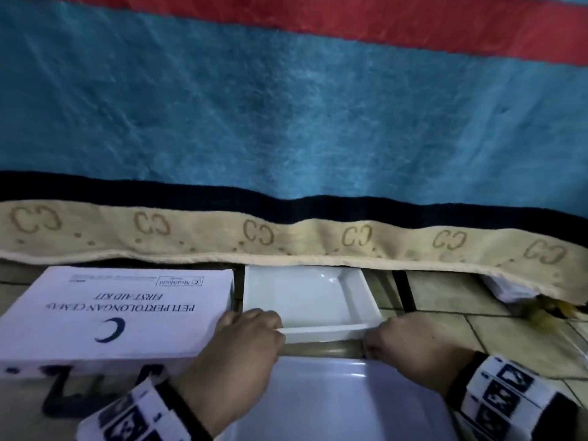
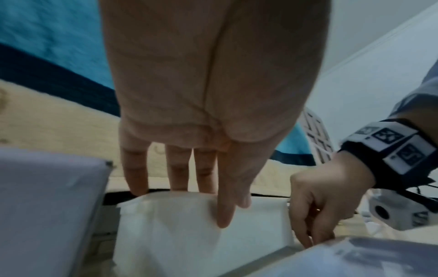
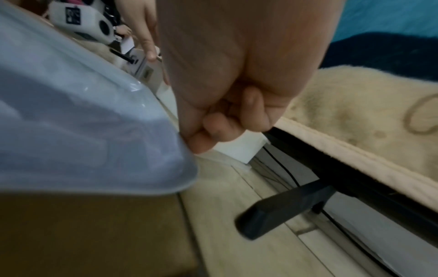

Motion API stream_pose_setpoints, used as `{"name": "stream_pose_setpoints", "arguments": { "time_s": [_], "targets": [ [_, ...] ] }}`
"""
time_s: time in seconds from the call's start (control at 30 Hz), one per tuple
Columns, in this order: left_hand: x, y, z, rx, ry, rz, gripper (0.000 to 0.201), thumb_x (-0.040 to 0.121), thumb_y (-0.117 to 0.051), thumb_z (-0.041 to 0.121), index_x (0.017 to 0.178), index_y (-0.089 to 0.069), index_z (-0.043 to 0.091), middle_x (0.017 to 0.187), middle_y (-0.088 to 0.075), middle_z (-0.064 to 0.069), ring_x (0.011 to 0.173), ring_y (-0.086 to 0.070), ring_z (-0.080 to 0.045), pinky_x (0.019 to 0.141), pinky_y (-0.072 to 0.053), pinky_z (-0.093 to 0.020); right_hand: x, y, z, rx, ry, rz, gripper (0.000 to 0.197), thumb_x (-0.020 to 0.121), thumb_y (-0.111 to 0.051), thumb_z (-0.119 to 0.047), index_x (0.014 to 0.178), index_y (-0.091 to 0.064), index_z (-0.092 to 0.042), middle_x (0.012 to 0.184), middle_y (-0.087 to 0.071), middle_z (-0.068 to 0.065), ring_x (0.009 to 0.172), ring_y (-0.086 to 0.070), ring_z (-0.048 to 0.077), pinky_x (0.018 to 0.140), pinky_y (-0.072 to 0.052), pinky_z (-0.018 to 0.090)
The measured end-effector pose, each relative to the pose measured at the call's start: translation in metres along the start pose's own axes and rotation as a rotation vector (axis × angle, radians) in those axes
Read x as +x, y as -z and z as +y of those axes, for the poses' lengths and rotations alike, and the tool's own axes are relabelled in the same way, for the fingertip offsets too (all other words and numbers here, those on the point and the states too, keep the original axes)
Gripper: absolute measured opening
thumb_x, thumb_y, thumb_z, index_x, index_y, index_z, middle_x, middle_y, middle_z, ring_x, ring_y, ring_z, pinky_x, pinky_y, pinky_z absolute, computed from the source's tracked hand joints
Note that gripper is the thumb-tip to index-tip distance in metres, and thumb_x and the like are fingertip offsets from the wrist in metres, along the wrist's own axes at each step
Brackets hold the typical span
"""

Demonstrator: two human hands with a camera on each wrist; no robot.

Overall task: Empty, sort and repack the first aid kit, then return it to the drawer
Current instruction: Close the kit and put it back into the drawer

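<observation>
The white first aid kit box (image 1: 117,313) lies shut on the floor at the left, its printed lid facing up; it also shows in the left wrist view (image 2: 47,206). To its right an empty white drawer (image 1: 302,297) sticks out from under the bed. My left hand (image 1: 251,326) grips the drawer's front left corner, fingers over the rim (image 2: 166,234) and thumb on the front face. My right hand (image 1: 397,335) holds the front right corner (image 3: 239,148) with curled fingers (image 3: 213,131).
A pale bluish tray (image 1: 318,399) lies on the floor just in front of the drawer, between my wrists. A teal blanket with a beige border (image 1: 286,237) overhangs the bed edge. A black bed-frame leg (image 3: 284,204) stands right of the drawer on the tiled floor (image 1: 477,329).
</observation>
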State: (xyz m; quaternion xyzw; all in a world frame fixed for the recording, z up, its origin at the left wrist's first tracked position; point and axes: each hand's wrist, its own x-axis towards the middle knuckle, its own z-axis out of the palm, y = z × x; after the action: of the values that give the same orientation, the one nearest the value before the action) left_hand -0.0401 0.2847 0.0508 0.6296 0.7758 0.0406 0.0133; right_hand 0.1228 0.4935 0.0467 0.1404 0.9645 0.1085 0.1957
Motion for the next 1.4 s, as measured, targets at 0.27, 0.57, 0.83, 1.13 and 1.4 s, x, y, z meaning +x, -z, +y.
{"name": "stream_pose_setpoints", "arguments": {
  "time_s": [0.27, 0.57, 0.83, 1.13, 1.4],
  "targets": [
    [0.004, 0.026, 0.007, -0.299, 0.149, 0.124, 0.049, 0.086, -0.027, 0.032, 0.114, -0.066, 0.026, 0.118, -0.051, 0.021, 0.110, -0.048, 0.001, 0.091, -0.033, -0.010, -0.015, 0.009, 0.019, 0.125, 0.107, 0.163, 0.027, 0.070, -0.064, -0.018, 0.075, -0.039, -0.028, 0.077, -0.061, -0.008, 0.064, -0.060, 0.012, 0.051, -0.039, 0.024],
    [0.002, 0.030, 0.012, -0.441, 0.193, 0.156, 0.022, 0.094, -0.053, 0.020, 0.105, -0.067, 0.032, 0.106, -0.048, 0.031, 0.097, -0.040, 0.023, 0.081, -0.031, 0.000, -0.042, 0.005, 0.029, 0.111, 0.069, 0.338, 0.049, 0.030, -0.078, -0.028, 0.065, -0.044, -0.034, 0.051, -0.041, -0.021, 0.048, -0.047, -0.006, 0.042, 0.000, 0.004],
    [0.000, 0.043, 0.006, -0.512, 0.192, 0.180, 0.025, 0.093, -0.055, 0.017, 0.093, -0.064, 0.040, 0.124, -0.027, 0.038, 0.112, -0.037, 0.015, 0.085, -0.030, 0.002, -0.066, 0.000, 0.050, 0.786, 0.164, 0.491, 0.026, 0.078, -0.051, -0.012, 0.073, -0.047, -0.037, 0.088, -0.047, -0.017, 0.082, -0.053, 0.004, 0.070, -0.042, 0.016],
    [-0.004, 0.018, 0.005, -0.480, 0.096, -0.012, 0.032, 0.087, -0.046, 0.010, 0.074, -0.062, 0.035, 0.099, -0.056, 0.019, 0.096, -0.051, 0.010, 0.081, -0.036, -0.005, -0.093, 0.015, 0.108, 1.637, 0.300, 0.211, 0.035, 0.074, -0.072, -0.054, 0.078, -0.058, -0.022, 0.104, -0.068, 0.027, 0.048, -0.050, 0.014, 0.060, -0.044, 0.019],
    [-0.004, 0.020, -0.002, -0.494, 0.431, 0.235, 0.023, 0.087, -0.041, 0.004, 0.074, -0.043, 0.023, 0.088, -0.050, 0.005, 0.078, -0.051, -0.010, 0.065, -0.039, -0.018, -0.027, 0.017, 0.082, 2.115, 0.022, 0.111, 0.069, 0.041, -0.093, -0.035, 0.080, -0.046, -0.005, 0.099, -0.062, 0.041, 0.046, -0.046, 0.017, 0.042, -0.041, 0.020]
  ]
}}
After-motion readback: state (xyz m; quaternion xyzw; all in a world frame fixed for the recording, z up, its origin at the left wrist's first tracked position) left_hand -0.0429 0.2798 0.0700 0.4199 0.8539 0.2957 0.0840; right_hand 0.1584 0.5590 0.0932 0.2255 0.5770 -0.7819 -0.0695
